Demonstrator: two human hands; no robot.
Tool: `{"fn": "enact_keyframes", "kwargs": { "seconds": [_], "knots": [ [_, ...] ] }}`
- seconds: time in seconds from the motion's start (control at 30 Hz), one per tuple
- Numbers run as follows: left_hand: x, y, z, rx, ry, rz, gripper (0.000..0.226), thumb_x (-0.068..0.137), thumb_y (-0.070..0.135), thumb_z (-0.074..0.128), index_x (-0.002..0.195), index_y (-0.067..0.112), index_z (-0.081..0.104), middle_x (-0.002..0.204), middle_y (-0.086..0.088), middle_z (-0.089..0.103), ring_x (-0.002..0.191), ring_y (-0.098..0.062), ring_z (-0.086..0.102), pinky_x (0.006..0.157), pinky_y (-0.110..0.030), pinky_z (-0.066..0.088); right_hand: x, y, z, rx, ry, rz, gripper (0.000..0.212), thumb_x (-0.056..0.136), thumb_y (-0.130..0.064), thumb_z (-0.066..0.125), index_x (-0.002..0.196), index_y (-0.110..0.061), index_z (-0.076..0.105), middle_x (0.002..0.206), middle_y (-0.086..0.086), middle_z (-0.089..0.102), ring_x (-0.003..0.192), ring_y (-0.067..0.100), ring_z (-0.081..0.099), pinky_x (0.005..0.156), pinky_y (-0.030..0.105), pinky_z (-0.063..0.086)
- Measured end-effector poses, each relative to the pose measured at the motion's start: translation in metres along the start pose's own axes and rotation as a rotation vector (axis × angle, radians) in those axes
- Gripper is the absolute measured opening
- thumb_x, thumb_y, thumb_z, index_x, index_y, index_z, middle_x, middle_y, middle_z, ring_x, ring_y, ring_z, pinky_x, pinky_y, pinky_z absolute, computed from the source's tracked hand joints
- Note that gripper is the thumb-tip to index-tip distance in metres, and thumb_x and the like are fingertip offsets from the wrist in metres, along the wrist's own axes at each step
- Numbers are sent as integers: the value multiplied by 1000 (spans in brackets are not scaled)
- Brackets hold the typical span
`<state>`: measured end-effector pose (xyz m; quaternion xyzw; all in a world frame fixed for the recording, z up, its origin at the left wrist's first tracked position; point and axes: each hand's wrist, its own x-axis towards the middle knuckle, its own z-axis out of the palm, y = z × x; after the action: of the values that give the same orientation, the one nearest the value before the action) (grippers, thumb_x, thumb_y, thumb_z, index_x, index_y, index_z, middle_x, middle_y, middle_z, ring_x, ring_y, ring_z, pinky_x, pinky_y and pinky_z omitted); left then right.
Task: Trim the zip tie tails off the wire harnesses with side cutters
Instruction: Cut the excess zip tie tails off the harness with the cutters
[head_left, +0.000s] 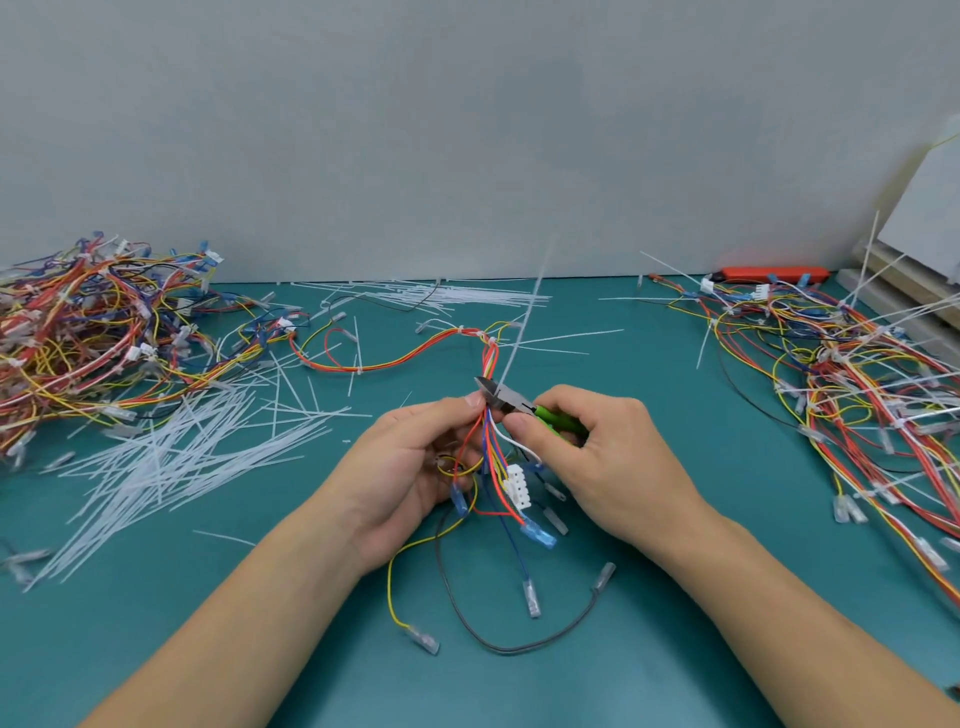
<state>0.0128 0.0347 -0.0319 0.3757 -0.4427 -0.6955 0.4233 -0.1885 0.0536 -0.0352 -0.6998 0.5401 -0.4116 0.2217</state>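
My left hand (410, 467) pinches a multicoloured wire harness (415, 349) just above the table, thumb and fingers closed on the bundle. A white connector (517, 486) and blue terminals hang below the grip. My right hand (597, 462) holds green-handled side cutters (511, 402). Their steel jaws sit at the base of a long white zip tie tail (524, 317) that sticks up and away from the bundle. The rest of the harness trails across the green mat toward the far left.
A heap of harnesses (88, 332) lies at the left, another heap with uncut tails (857, 374) at the right. Cut white tails (171, 457) are scattered left of centre and along the wall. An orange tool (774, 274) lies at the back right.
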Motion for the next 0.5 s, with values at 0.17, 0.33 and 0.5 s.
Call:
{"fn": "enact_keyframes", "kwargs": {
  "seconds": [0.17, 0.33, 0.5],
  "knots": [
    [1, 0, 0, 2, 7, -10, 40, 81, 33, 74, 109, 4, 71, 79, -6, 62, 66, -17, 52, 63, -33, 37, 0, -2, -7, -81, 16, -2, 50, 86, -76, 57, 81, -26, 62, 53, -5, 38, 52, 13, 33, 53, 32, 30],
    [0, 1, 1, 2, -3, -10, 36, 83, 31, 74, 107, 5, 73, 79, -5, 63, 66, -15, 53, 59, -29, 40, -2, -1, -3, -75, 33, -23, 47, 86, -73, 56, 79, -27, 62, 57, -9, 44, 56, 13, 40, 55, 36, 36],
    [0, -1, 0, 14, -7, -2, 27, 84, 32, 73, 96, 8, 75, 80, -6, 62, 67, -16, 54, 63, -31, 39, -1, 2, 3, -59, 39, -26, 43, 86, -71, 57, 85, -29, 66, 73, -10, 59, 72, 11, 55, 65, 36, 48]
  ]
}}
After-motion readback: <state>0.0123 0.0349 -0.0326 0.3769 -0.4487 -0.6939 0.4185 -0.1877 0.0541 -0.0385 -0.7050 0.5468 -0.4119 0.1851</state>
